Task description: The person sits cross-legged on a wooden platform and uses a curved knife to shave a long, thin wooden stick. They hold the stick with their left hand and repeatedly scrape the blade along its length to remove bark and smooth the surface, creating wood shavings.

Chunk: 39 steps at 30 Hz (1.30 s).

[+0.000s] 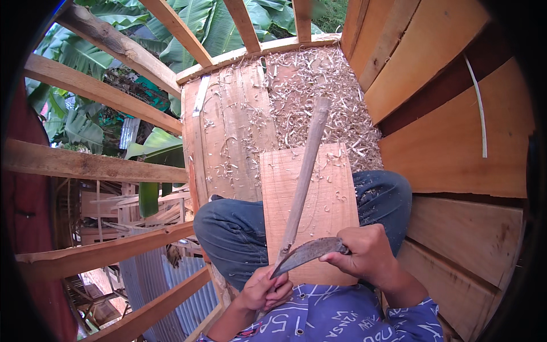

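Observation:
My right hand (364, 253) is closed round the handle of a curved-blade knife (312, 251), its dark blade pointing left. In my left hand (265, 289), curled near my waist, is the near end of a long wooden stick (305, 176). The blade crosses the stick close to my left fingers and appears to touch it there. The stick slants away from me over a flat wooden board (336, 199) resting across my lap. Some curled shavings lie on the board. My fingers hide the stick's near end, and the right hand covers most of the knife handle.
Wood shavings (325, 80) cover the right part of the plank floor (228, 137). Wooden rails (97, 162) stand at the left, with banana leaves beyond. A plank wall (456, 148) closes the right side, with a thin pale strip (478, 108) on it.

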{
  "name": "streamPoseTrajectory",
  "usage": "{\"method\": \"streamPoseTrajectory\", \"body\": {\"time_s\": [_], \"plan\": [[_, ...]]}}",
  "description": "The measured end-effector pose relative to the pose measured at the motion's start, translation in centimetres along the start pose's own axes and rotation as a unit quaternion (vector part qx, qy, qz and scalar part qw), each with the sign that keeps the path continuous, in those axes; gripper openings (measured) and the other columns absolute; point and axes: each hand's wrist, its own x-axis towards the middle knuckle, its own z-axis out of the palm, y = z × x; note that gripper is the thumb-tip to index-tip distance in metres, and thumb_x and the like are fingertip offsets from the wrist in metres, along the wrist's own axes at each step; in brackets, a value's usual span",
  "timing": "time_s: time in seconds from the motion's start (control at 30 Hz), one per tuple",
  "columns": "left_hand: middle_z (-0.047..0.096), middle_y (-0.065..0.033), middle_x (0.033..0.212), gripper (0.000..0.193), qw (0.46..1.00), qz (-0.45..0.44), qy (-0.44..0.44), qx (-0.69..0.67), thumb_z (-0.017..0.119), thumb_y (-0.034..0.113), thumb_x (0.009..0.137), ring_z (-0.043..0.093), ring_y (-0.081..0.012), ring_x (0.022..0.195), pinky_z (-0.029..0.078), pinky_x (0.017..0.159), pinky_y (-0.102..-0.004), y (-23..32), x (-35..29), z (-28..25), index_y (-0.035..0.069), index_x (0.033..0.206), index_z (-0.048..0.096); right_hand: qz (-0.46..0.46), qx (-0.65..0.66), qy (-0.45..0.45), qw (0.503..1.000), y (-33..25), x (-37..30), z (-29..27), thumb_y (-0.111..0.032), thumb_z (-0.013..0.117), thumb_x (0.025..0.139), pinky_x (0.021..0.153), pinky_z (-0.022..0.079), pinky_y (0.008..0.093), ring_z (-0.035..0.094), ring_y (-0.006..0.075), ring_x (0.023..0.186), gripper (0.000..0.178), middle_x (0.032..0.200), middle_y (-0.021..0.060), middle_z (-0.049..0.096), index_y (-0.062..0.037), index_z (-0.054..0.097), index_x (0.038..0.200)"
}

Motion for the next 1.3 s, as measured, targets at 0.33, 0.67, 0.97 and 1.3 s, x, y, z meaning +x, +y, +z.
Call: {"method": "streamPoseTrajectory", "body": {"time_s": [0.33,0.67,0.97,1.3], "plan": [[0.034,0.0022,0.049,0.042,0.995,-0.023,0.011,0.099,0.037,0.046,0.095,0.028,-0.0049,0.036,0.023,0.035,-0.0191,0.4,0.3,1.3,0.010,0.074,0.033,-0.017,-0.051,0.000,0.999,-0.3,0.2,0.4,-0.053,0.067,0.072,0.037,0.039,0.0331,0.051,0.0229,0.040,0.053,0.046,0.0064,0.046,-0.0094,0.046,0.050],[0.034,0.0020,0.052,0.041,0.995,-0.064,0.004,0.082,0.038,0.045,0.095,0.028,-0.0055,0.040,0.023,0.036,-0.0196,-1.4,-0.2,0.7,0.009,0.075,0.034,0.136,-0.045,0.200,0.969,4.1,2.3,-2.2,-0.048,0.062,0.080,0.041,0.035,0.0352,0.047,0.0279,0.042,0.056,0.048,0.0118,0.043,0.0002,0.049,0.056],[0.033,0.0012,0.053,0.038,0.999,-0.028,-0.005,0.021,0.038,0.043,0.096,0.027,-0.0042,0.038,0.023,0.033,-0.0178,0.0,0.2,0.5,0.009,0.078,0.034,0.015,-0.018,0.025,0.999,0.4,0.1,0.5,-0.052,0.065,0.075,0.039,0.038,0.0345,0.050,0.0253,0.040,0.055,0.046,0.0085,0.044,-0.0070,0.045,0.051],[0.033,0.0017,0.051,0.039,0.994,-0.010,0.031,0.100,0.036,0.043,0.096,0.027,-0.0055,0.037,0.023,0.035,-0.0193,0.0,0.2,1.0,0.010,0.077,0.034,-0.019,-0.099,0.057,0.993,1.7,1.5,0.5,-0.053,0.064,0.076,0.039,0.037,0.0341,0.048,0.0243,0.040,0.056,0.046,0.0078,0.044,-0.0059,0.046,0.051]]}}
